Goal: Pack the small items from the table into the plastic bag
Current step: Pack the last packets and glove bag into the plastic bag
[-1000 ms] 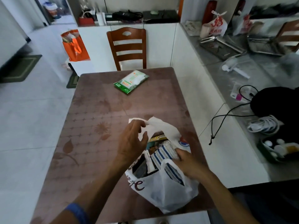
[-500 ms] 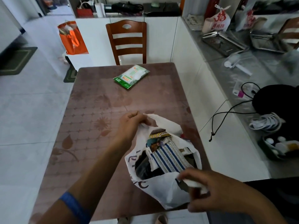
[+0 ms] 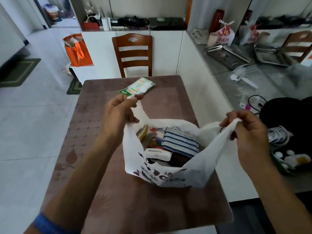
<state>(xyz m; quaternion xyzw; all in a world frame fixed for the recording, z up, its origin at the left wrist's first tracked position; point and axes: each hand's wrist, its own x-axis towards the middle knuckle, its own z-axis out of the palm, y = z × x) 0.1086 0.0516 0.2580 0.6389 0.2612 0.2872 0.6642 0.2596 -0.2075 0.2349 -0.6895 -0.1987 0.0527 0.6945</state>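
A white plastic bag with dark print stands on the brown table, its mouth pulled wide. Inside lie several small items, among them a blue-striped cloth and a white packet. My left hand grips the bag's left handle, raised above the table. My right hand grips the right handle, stretched out to the right. A green and white packet lies on the table's far side, just beyond my left hand.
A wooden chair stands at the table's far end. A grey counter along the right carries metal trays, a white printed bag, cables and a black object. An orange bag sits on the floor at back left.
Both hands took hold of the bag's handles and pulled them up and apart, so the bag's mouth opened wide. The right hand moved from the bag's near rim out to the right.
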